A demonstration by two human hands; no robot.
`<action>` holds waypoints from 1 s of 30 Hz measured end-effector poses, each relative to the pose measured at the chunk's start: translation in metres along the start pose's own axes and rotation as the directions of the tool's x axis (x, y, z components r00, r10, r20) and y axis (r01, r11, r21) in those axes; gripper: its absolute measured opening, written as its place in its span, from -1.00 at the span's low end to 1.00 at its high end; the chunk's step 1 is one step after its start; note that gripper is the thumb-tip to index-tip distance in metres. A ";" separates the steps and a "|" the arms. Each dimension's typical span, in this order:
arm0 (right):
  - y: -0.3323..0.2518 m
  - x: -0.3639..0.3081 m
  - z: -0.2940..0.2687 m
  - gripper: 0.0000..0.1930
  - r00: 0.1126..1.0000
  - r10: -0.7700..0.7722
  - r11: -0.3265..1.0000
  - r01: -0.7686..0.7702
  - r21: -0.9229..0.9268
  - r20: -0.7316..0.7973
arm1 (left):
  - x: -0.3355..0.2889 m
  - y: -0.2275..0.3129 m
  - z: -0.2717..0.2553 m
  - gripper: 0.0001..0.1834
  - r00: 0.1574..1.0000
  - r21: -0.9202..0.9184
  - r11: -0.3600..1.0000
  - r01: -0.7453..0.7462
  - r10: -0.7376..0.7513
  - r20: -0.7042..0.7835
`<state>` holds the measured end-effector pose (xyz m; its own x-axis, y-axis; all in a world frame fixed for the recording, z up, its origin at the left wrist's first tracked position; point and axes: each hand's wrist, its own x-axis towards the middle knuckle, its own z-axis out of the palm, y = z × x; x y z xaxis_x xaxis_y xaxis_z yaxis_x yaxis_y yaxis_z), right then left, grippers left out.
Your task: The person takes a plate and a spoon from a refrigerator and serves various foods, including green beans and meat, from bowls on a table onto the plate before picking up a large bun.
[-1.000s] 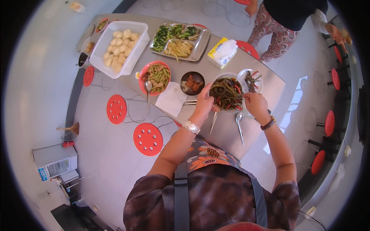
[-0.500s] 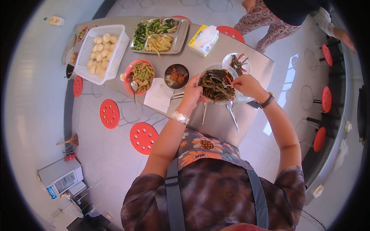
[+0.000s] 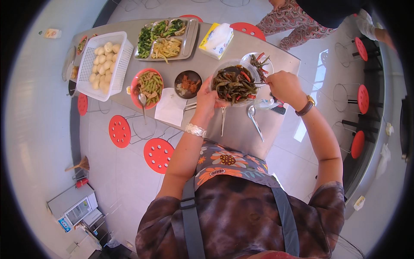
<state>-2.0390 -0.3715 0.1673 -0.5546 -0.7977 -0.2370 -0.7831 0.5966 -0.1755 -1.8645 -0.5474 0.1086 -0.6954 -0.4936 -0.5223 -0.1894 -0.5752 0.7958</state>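
My left hand (image 3: 207, 100) grips the near left side of a clear round plastic tub (image 3: 217, 69), fingers at its wall. Dark green pickled vegetables (image 3: 233, 86) with red chilli pieces fill the tub, which is held above the table. At its right rim my right hand (image 3: 284, 87) is closed in a pinch. Something thin and dark reaches from its fingertips toward the tub; I cannot tell whether it is a utensil or a strand of vegetable. A white plate (image 3: 269, 69) with more dark pickles and red chilli stands just behind, partly covered by the tub.
The steel table (image 3: 241, 129) bears a spoon (image 3: 255, 123), a dark bowl (image 3: 188, 84), a red bowl of beans (image 3: 147, 87), a sectioned tray (image 3: 188, 47), a tissue box (image 3: 216, 41) and a white basket (image 3: 123, 64) of buns. Red stools (image 3: 158, 154) stand around; a person (image 3: 297, 21) is beyond.
My right hand has drawn back from over the pickles to the tub's right rim, moving right and up. The tub and the whole table view have shifted slightly left.
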 end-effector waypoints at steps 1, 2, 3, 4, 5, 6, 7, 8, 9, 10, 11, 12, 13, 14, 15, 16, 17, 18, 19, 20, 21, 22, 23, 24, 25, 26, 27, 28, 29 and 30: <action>0.002 -0.001 0.006 -0.82 1.000 0.002 0.997 -0.003 0.081 0.006 | 0.002 0.000 0.001 -0.26 1.000 -0.001 1.000 0.011 -0.011 0.014; 0.003 0.000 0.012 -0.82 1.000 0.022 0.990 -0.025 0.138 0.019 | 0.003 0.000 0.001 -0.26 0.999 -0.002 1.000 0.022 -0.022 0.028; 0.006 0.003 0.018 -0.82 0.999 0.041 0.979 -0.047 0.197 0.033 | 0.004 0.000 0.002 -0.26 0.999 0.000 0.999 0.033 -0.033 0.040; 0.008 0.006 0.024 -0.82 0.997 0.059 0.964 -0.069 0.255 0.048 | 0.005 0.001 0.004 -0.26 0.999 -0.020 0.999 0.038 -0.037 0.029; 0.008 0.008 0.030 -0.82 0.998 0.045 0.947 -0.056 0.316 0.040 | 0.005 0.001 0.007 -0.25 0.999 -0.040 0.998 0.042 -0.042 0.017; 0.006 0.010 0.034 -0.83 0.999 0.030 0.926 -0.040 0.375 0.032 | 0.005 0.001 0.009 -0.24 0.999 -0.060 0.997 0.046 -0.046 0.004; 0.005 0.012 0.036 -0.83 1.000 0.016 0.901 -0.025 0.433 0.023 | 0.006 -0.001 0.009 -0.23 0.999 -0.050 0.998 0.046 -0.046 0.003; 0.004 0.013 0.035 -0.83 0.998 0.026 0.887 -0.047 0.458 0.051 | 0.008 -0.004 0.008 -0.23 0.999 -0.040 0.998 0.046 -0.046 0.003; 0.002 0.013 0.031 -0.83 0.996 0.033 0.873 -0.068 0.483 0.081 | 0.008 -0.006 0.007 -0.23 0.999 -0.031 0.998 0.047 -0.047 0.000; 0.001 0.013 0.028 -0.82 0.993 0.039 0.858 -0.090 0.505 0.111 | 0.009 -0.007 0.008 -0.23 0.999 -0.046 0.998 0.040 -0.040 0.009; 0.001 0.014 0.027 -0.82 0.990 0.042 0.830 -0.109 0.547 0.135 | 0.009 -0.008 0.008 -0.23 0.999 -0.061 0.998 0.034 -0.032 0.018; 0.003 0.014 0.025 -0.82 0.987 0.044 0.800 -0.129 0.585 0.158 | 0.009 -0.009 0.010 -0.23 0.999 -0.076 0.997 0.026 -0.024 0.030; 0.004 0.015 0.025 -0.81 0.983 0.045 0.768 -0.150 0.622 0.180 | 0.009 -0.008 0.011 -0.23 0.999 -0.068 0.997 0.033 -0.030 0.038; 0.004 0.015 0.025 -0.81 0.972 0.088 0.723 -0.213 0.657 0.219 | 0.008 -0.007 0.012 -0.23 0.998 -0.061 0.997 0.039 -0.036 0.046; 0.005 0.016 0.026 -0.81 0.958 0.127 0.673 -0.275 0.687 0.258 | 0.008 -0.007 0.013 -0.23 0.998 -0.055 0.998 0.044 -0.041 0.053; 0.004 0.017 0.027 -0.80 0.940 0.163 0.619 -0.334 0.711 0.300 | 0.008 -0.008 0.015 -0.23 0.998 -0.056 0.998 0.035 -0.032 0.051; 0.003 0.017 0.027 -0.80 0.950 0.156 0.636 -0.305 0.709 0.270 | 0.008 -0.009 0.017 -0.23 0.999 -0.057 0.998 0.026 -0.023 0.048; 0.001 0.016 0.026 -0.80 0.959 0.147 0.652 -0.277 0.706 0.240 | 0.007 -0.010 0.019 -0.23 0.999 -0.057 0.998 0.017 -0.014 0.045; -0.002 0.016 0.026 -0.80 0.968 0.138 0.668 -0.248 0.702 0.211 | 0.008 -0.012 0.020 -0.24 0.999 -0.063 0.998 0.013 -0.011 0.042; -0.003 0.016 0.027 -0.81 0.962 0.152 0.641 -0.270 0.719 0.226 | 0.009 -0.014 0.020 -0.24 0.999 -0.069 0.998 0.010 -0.007 0.040; -0.004 0.016 0.028 -0.81 0.956 0.168 0.613 -0.292 0.734 0.241 | 0.010 -0.015 0.021 -0.24 0.999 -0.075 0.997 0.007 -0.004 0.039; -0.004 0.016 0.029 -0.81 0.949 0.183 0.583 -0.314 0.749 0.256 | 0.010 -0.016 0.021 -0.24 0.998 -0.070 0.998 0.004 -0.001 0.055; -0.004 0.015 0.029 -0.81 0.951 0.188 0.580 -0.310 0.753 0.246 | 0.010 -0.015 0.022 -0.24 0.997 -0.065 0.998 0.002 0.003 0.071; -0.004 0.014 0.028 -0.81 0.953 0.191 0.578 -0.304 0.757 0.237 | 0.009 -0.015 0.021 -0.24 0.996 -0.062 0.998 -0.002 0.007 0.085; -0.003 0.014 0.027 -0.81 0.954 0.193 0.576 -0.298 0.761 0.228 | 0.010 -0.017 0.021 -0.24 0.997 -0.057 0.998 -0.019 0.023 0.078; -0.002 0.014 0.029 -0.81 0.958 0.190 0.591 -0.286 0.754 0.214 | 0.012 -0.019 0.019 -0.24 0.997 -0.051 0.998 -0.036 0.039 0.071; 0.002 0.015 0.033 -0.81 0.961 0.190 0.604 -0.275 0.748 0.201 | 0.013 -0.020 0.019 -0.24 0.996 -0.044 0.998 -0.051 0.054 0.067; 0.005 0.015 0.036 -0.81 0.964 0.189 0.617 -0.265 0.741 0.187 | 0.013 -0.021 0.020 -0.24 0.997 -0.046 0.998 -0.050 0.053 0.062; 0.008 0.016 0.041 -0.81 0.972 0.168 0.614 -0.233 0.754 0.163 | 0.012 -0.021 0.021 -0.24 0.997 -0.048 0.998 -0.050 0.052 0.056; 0.011 0.017 0.045 -0.81 0.980 0.147 0.610 -0.199 0.767 0.138 | 0.012 -0.021 0.023 -0.24 0.997 -0.050 0.997 -0.050 0.053 0.051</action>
<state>-2.0441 -0.3743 0.1189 -0.6194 -0.6817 -0.3895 -0.1515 0.5906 -0.7926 -1.8846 -0.5265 0.0929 -0.7391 -0.4891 -0.4633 -0.1195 -0.5816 0.8046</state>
